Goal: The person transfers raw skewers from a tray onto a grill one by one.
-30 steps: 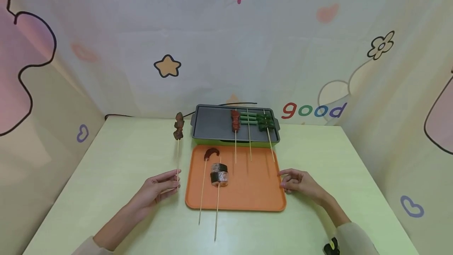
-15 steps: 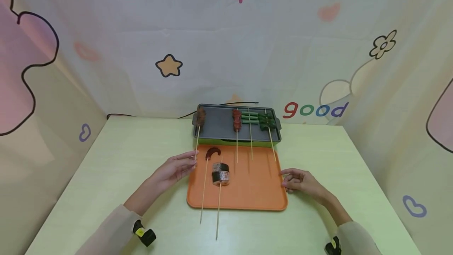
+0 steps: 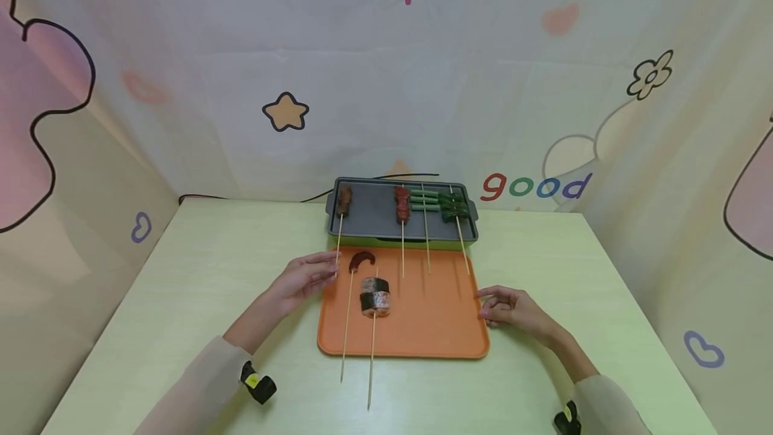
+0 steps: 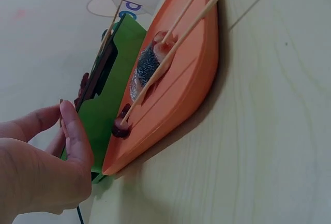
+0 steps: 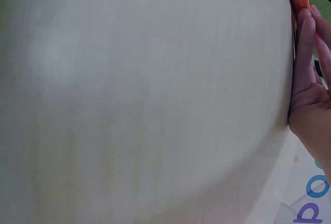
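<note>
My left hand (image 3: pixel 306 278) pinches the stick of a brown meat skewer (image 3: pixel 344 200) between thumb and fingers. Its meat end lies over the left part of the grey grill plate (image 3: pixel 371 210). At the right edge of an orange tray (image 3: pixel 435 327), my right hand (image 3: pixel 513 311) pinches the rim with thumb and fingertips. On the tray lie a skewer with a dark red curled piece (image 3: pixel 361 260) and a skewer with a thick black-and-white roll (image 3: pixel 375 297). Across the grill's right half rest a red meat skewer (image 3: pixel 402 205), a green stalk skewer (image 3: pixel 425 201) and a leafy green skewer (image 3: pixel 452 207).
The green-sided grill (image 4: pixel 103 110) stands right behind the tray, near the back curtain (image 3: pixel 362 86). A black cord (image 3: pixel 317 197) runs along the table's back edge. The two skewers on the tray stick out past its front rim.
My left hand has carried the brown meat skewer right and forward, from left of the grill to over its plate. The right hand has stayed at the tray's edge.
</note>
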Motion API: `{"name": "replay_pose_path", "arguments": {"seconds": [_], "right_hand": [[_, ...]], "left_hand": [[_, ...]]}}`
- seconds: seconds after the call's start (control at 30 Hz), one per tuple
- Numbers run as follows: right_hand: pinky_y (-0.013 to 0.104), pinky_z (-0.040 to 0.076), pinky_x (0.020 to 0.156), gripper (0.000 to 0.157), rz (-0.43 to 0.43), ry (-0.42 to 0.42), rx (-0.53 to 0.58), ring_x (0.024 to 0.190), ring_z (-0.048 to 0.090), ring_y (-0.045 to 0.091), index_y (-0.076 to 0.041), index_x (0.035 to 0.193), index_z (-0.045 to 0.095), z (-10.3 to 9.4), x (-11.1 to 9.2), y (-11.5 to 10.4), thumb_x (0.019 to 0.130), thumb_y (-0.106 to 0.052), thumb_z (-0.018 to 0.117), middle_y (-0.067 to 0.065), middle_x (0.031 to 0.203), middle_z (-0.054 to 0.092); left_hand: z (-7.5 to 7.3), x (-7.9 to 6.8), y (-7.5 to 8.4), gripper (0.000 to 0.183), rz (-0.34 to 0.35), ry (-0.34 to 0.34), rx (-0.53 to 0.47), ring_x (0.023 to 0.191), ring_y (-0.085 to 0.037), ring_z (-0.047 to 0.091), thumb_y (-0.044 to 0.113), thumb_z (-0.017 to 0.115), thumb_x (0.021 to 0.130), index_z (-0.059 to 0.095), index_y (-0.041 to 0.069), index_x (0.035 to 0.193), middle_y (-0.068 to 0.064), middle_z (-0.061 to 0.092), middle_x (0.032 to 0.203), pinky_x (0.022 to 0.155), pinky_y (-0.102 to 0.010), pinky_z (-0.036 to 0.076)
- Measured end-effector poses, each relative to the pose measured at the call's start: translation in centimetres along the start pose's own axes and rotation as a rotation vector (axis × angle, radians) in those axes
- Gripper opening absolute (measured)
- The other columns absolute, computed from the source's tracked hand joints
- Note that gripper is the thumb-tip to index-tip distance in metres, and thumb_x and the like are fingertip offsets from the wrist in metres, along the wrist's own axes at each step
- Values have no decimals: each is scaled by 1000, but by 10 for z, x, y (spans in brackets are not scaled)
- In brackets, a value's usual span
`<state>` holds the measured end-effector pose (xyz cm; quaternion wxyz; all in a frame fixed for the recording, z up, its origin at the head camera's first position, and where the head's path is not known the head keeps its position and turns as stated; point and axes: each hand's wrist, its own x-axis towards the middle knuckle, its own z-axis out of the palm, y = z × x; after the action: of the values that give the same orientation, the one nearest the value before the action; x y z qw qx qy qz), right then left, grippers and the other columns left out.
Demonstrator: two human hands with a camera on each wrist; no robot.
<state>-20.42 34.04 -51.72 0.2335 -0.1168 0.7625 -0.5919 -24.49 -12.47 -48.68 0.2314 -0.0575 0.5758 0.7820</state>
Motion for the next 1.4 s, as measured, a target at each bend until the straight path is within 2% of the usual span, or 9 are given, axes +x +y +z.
{"name": "replay_pose_path", "arguments": {"seconds": [0.13,0.43,0.93,1.13,1.4], "right_hand": [[23,60,79,51,2,6,6,86,71,6,14,140,48,1,-2,1,98,-7,67,1,99,70],[23,60,80,51,11,6,-8,86,70,6,14,140,48,-1,2,1,98,-8,67,2,99,69],[23,60,79,51,26,14,-4,85,70,5,13,140,49,-1,3,2,98,-8,68,-1,98,70],[23,60,81,52,35,22,-6,87,71,6,13,140,49,1,4,1,97,-9,68,0,99,70],[23,60,82,52,46,33,-15,87,71,6,12,141,49,0,1,-1,98,-10,68,2,100,70]], "left_hand": [[1,3,-2,51,-3,26,-14,89,-6,71,2,62,100,48,-3,149,1,73,108,86,-21,59],[0,5,0,57,16,30,-52,86,-5,70,3,61,100,40,-7,152,5,74,97,84,-19,59],[-3,3,-4,51,-13,72,-39,89,-6,68,9,62,102,47,-1,150,3,73,107,85,-19,59],[-11,-12,-14,48,-36,42,-7,89,-8,71,13,62,102,50,-2,146,2,73,104,83,-21,59],[-16,-48,-31,50,-67,-63,157,95,-9,73,18,65,101,53,-3,144,0,75,112,83,-22,60]]}}
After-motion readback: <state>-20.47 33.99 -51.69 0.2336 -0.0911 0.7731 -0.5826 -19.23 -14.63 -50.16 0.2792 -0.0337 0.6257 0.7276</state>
